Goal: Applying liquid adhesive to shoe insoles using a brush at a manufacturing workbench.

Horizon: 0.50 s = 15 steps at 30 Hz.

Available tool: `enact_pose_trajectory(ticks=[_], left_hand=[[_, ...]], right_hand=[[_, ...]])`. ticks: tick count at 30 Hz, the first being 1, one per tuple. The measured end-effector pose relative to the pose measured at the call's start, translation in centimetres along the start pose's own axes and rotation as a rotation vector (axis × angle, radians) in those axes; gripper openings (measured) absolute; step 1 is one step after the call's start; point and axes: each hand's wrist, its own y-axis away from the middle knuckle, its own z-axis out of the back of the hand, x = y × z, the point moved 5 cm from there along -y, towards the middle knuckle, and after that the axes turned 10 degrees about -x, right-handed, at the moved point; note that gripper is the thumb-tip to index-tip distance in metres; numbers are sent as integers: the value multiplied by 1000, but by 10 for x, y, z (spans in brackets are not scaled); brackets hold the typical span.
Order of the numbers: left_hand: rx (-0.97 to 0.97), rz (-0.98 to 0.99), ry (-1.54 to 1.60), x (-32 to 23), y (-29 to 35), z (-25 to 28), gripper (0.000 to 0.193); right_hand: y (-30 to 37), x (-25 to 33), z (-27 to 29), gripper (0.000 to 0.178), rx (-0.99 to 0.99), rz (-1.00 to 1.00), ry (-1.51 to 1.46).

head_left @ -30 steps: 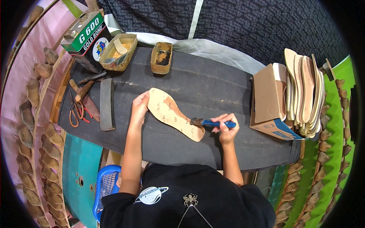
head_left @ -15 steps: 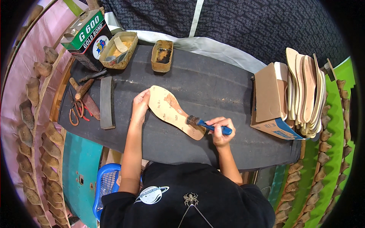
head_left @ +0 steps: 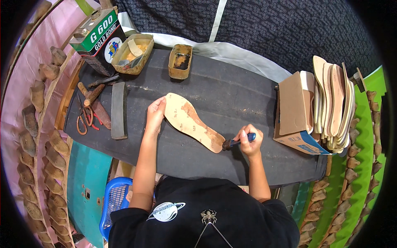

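A pale tan insole (head_left: 182, 120) lies slantwise over the dark work surface, its upper left end pinched in my left hand (head_left: 155, 113). Brownish wet-looking smears run along its right edge from the middle down to the lower end. My right hand (head_left: 249, 142) is wrapped round the blue handle of a paintbrush (head_left: 233, 142). The brush's dark bristles are at the lower right end of the insole, right by its edge. Whether they touch it is hard to tell.
Two tubs, one with scrapers (head_left: 133, 53) and one with dark residue (head_left: 180, 62), stand at the back beside a metal can (head_left: 99, 39). Scissors (head_left: 84, 118), a hammer (head_left: 94, 94) and a grey block (head_left: 118, 110) lie left. A cardboard box (head_left: 293, 105) and stacked insoles (head_left: 334, 101) stand right.
The brush has moved right and slightly down, from the insole's lower part to its end. The smear now reaches further along the right edge. My left hand keeps its hold.
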Motion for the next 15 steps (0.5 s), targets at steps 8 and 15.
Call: enact_pose_trajectory(ticks=[8, 15], left_hand=[[-62, 32, 38, -2, -1, 3, 28], [-75, 55, 156, 1, -3, 12, 26]], right_hand=[[-81, 7, -39, 20, -267, -96, -415], [-178, -25, -136, 18, -42, -10, -296]])
